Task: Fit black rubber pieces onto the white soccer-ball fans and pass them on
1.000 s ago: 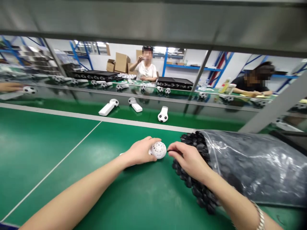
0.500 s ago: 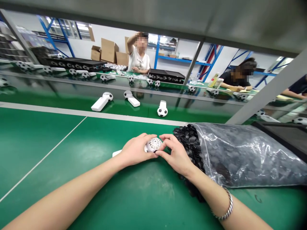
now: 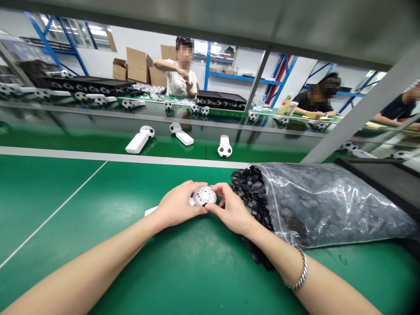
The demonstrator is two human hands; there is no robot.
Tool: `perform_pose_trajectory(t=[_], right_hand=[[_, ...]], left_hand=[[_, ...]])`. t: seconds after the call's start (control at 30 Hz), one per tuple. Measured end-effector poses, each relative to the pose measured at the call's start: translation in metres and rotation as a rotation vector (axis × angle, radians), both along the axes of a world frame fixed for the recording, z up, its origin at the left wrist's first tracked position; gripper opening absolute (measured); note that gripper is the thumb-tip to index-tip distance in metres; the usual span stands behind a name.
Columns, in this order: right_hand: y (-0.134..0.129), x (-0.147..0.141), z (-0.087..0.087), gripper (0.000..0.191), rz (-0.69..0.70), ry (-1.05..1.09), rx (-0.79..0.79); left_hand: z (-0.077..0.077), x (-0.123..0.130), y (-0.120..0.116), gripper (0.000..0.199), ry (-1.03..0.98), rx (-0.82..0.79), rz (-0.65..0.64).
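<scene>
We have the white ball-headed handheld unit (image 3: 205, 196) just left of the clear plastic bag (image 3: 321, 201), over the green table (image 3: 98, 227). Our left hand (image 3: 180, 203) is wrapped around the unit's openwork head, its white handle end poking out behind. Our right hand (image 3: 231, 210) grips the head's near-bag side between thumb and fingers; we cannot tell whether a small piece is pinched there too. Black pieces (image 3: 251, 192) spill from the bag's open left end, beside our right hand. Beyond and left of the bag lie three football-patterned units (image 3: 225, 146); a black tray (image 3: 387, 179) sits behind its right part.
</scene>
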State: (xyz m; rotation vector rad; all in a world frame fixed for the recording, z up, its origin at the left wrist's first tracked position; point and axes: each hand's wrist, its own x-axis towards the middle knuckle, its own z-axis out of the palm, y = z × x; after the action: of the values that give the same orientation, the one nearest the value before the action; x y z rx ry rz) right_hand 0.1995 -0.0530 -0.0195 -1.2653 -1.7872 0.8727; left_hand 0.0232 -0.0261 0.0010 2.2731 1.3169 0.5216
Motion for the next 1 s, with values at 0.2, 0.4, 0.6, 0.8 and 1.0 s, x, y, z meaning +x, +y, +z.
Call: perform_pose_trajectory(t=[0.2, 0.4, 0.6, 0.8, 1.0], right_hand=[[-0.001, -0.005, -0.004, 0.03, -0.043, 0.032, 0.02], [0.019, 0.021, 0.01, 0.012, -0.033, -0.274, 0.092], [0.027, 0.051, 0.014, 0.013, -0.335, -1.014, 0.118], [0.025, 0.051, 0.013, 0.017, -0.282, -1.062, 0.077], [0.026, 0.054, 0.018, 0.012, -0.248, -1.042, 0.057]], left_hand=[[-0.001, 0.003, 0.001, 0.056, 0.001, 0.037, -0.002], [-0.003, 0.0, -0.001, 0.064, 0.06, 0.026, 0.032], [0.001, -0.004, 0.002, 0.054, 0.153, 0.1, -0.067], [-0.002, -0.007, 0.008, 0.06, 0.277, 0.335, -0.093], [-0.008, -0.01, 0.011, 0.062, 0.244, 0.332, -0.13]])
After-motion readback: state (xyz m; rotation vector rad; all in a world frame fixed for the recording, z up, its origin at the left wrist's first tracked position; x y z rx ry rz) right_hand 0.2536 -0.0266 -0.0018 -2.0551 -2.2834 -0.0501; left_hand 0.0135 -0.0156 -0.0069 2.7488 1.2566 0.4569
